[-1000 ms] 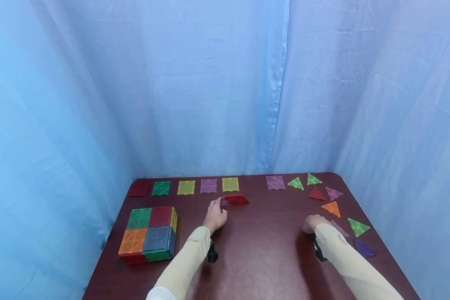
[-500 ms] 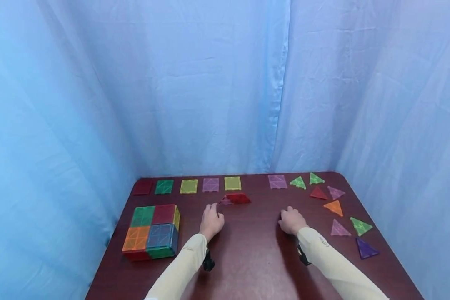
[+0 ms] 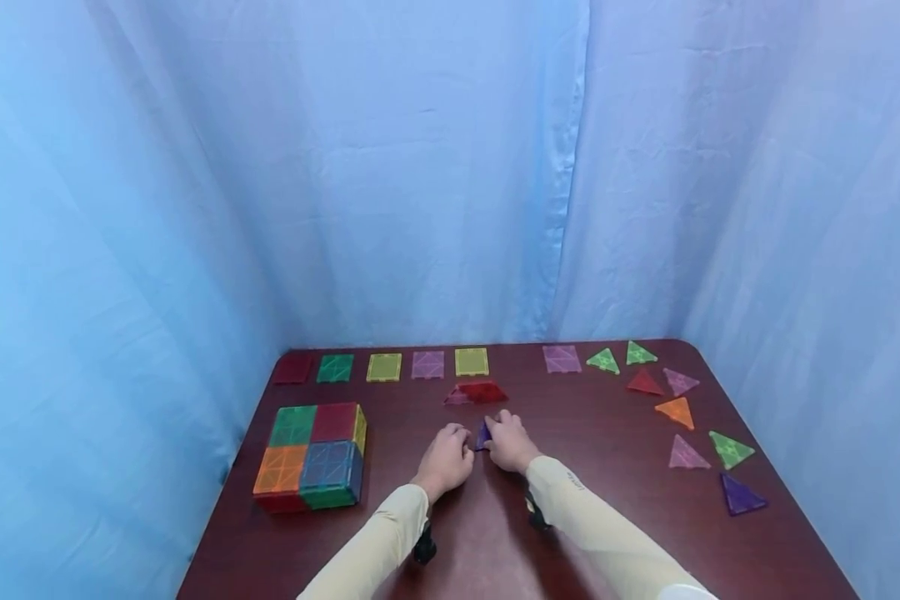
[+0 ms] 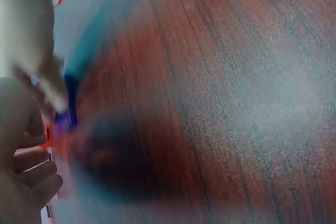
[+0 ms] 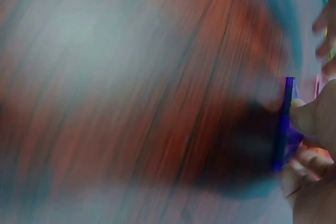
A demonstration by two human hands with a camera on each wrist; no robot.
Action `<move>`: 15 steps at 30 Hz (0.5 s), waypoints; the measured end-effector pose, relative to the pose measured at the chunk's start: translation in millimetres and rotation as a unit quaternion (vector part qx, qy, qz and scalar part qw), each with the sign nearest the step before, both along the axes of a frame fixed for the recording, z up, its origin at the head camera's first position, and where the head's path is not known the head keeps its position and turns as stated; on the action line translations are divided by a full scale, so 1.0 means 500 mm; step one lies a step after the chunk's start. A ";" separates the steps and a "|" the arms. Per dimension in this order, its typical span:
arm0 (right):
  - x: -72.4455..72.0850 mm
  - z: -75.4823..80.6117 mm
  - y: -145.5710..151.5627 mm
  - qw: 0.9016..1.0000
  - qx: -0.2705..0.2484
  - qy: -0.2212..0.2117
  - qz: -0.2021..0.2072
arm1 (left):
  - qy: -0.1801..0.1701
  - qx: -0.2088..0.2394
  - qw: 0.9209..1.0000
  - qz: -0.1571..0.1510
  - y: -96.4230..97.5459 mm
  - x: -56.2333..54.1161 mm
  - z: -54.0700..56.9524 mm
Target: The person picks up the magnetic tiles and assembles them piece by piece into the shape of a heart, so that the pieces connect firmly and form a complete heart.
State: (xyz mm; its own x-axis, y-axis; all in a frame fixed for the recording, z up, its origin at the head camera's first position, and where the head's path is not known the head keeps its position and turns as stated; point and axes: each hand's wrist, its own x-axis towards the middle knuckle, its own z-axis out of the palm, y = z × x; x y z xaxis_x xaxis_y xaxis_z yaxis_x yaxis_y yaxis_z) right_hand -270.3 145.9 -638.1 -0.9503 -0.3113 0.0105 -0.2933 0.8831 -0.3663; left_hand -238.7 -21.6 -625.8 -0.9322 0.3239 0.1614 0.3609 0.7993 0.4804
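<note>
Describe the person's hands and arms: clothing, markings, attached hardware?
Left hand and right hand: both ungloved. Left sleeve and right sleeve: long, cream. Dark lettering near the right cuff, too small to read. Black wrist camera under each wrist: left unit, right unit. No cables visible.

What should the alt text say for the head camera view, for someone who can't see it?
A right hand pinches a partly hidden translucent purple tile at a glossy red-brown table, the left hand beside it. A multicoloured translucent box-shaped block sits at left; flat coloured square tiles line the far edge, and translucent triangular tiles lie at right.
</note>
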 end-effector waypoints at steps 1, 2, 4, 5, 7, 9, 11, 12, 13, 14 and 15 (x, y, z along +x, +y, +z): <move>-0.002 -0.002 -0.013 1.000 -0.018 0.004 0.001 | 0.007 -0.011 1.000 -0.009 0.003 -0.001 0.000; -0.003 -0.002 -0.025 0.999 -0.035 0.009 0.000 | 0.012 -0.022 1.000 -0.016 0.005 -0.001 0.000; -0.006 -0.007 -0.042 0.998 -0.059 0.020 -0.008 | 0.013 -0.039 0.999 -0.027 0.007 -0.002 -0.002; -0.006 -0.010 -0.048 0.998 -0.063 0.027 -0.016 | 0.014 -0.045 0.998 -0.031 0.007 -0.003 -0.004; -0.005 -0.016 -0.053 0.996 -0.063 0.046 -0.038 | 0.008 -0.054 0.998 -0.036 0.006 -0.005 -0.007; -0.007 -0.028 -0.052 0.995 -0.049 0.069 -0.053 | 0.006 -0.065 0.997 -0.041 0.003 -0.007 -0.010; -0.008 -0.037 -0.050 0.994 -0.041 0.083 -0.059 | 0.010 -0.077 0.996 -0.045 -0.002 -0.011 -0.015; -0.009 -0.041 -0.049 0.994 -0.038 0.086 -0.058 | 0.015 -0.084 0.995 -0.048 -0.004 -0.012 -0.017; -0.011 -0.045 -0.048 0.994 -0.041 0.089 -0.054 | 0.025 -0.094 0.994 -0.051 -0.007 -0.013 -0.019; -0.012 -0.048 -0.046 0.994 -0.042 0.088 -0.046 | 0.033 -0.107 0.992 -0.053 -0.009 -0.015 -0.023; -0.012 -0.048 -0.044 0.995 -0.044 0.085 -0.038 | 0.040 -0.121 0.990 -0.054 -0.011 -0.015 -0.026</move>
